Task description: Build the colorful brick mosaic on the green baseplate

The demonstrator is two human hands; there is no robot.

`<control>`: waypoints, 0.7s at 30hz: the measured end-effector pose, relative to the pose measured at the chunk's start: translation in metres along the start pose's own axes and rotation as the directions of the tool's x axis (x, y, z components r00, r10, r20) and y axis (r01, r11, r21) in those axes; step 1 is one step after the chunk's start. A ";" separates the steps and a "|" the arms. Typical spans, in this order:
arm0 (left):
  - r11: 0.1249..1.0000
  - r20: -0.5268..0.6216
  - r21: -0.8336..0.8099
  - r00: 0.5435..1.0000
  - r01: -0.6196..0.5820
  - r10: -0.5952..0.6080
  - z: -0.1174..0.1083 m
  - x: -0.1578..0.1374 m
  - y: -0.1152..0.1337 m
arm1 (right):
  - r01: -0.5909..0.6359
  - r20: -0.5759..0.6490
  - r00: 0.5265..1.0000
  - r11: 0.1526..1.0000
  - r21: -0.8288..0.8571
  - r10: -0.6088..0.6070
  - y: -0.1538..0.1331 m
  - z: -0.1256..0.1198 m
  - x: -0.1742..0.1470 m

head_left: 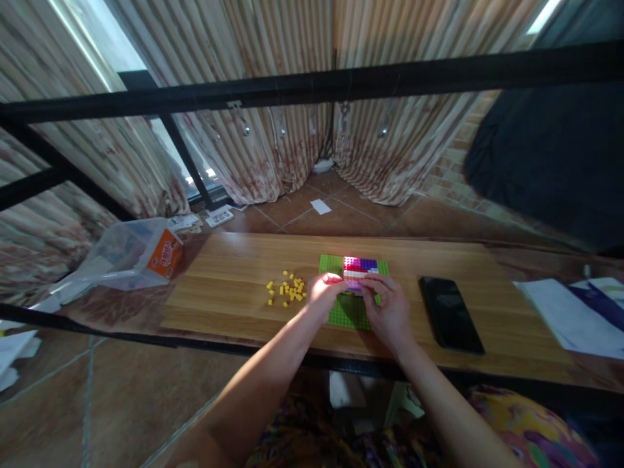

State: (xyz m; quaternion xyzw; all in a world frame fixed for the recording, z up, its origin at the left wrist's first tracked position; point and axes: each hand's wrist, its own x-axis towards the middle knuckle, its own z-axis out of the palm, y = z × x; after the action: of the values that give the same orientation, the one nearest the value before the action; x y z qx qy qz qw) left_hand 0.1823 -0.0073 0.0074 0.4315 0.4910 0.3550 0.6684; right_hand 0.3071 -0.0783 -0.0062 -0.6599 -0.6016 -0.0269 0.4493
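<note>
A green studded baseplate (348, 317) lies on the wooden board. On its upper middle is a block of small toy bricks (359, 265) in pink, red, purple, white, orange and lilac rows. My left hand (324, 296) is at the block's left side, fingers bent and drawn together by its lower edge. My right hand (390, 309) reaches in from the lower right, with its thumb and fingers bent close at the block's near right edge. Whatever either hand pinches is hidden by the fingers. Loose yellow bricks (292, 289) lie scattered left of my left hand.
A black phone (451, 315) lies right of the baseplate on the wooden board (234, 260). On the left, a clear plastic tub (131, 253) with an orange label rests on its side. White papers (570, 318) are at the far right. A black metal bar (292, 84) crosses behind the board.
</note>
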 end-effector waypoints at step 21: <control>0.551 0.335 -0.767 0.938 0.328 -0.092 -0.108 -0.049 0.012 | -0.043 0.252 0.968 0.975 0.216 -0.013 -0.108 0.026 -0.031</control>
State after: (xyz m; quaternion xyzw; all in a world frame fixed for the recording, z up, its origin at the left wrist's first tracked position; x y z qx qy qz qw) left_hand 0.0647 -0.0222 0.0204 0.0563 0.2310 0.3979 0.8861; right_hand 0.1974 -0.0997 0.0207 -0.6086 -0.6482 0.1275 0.4396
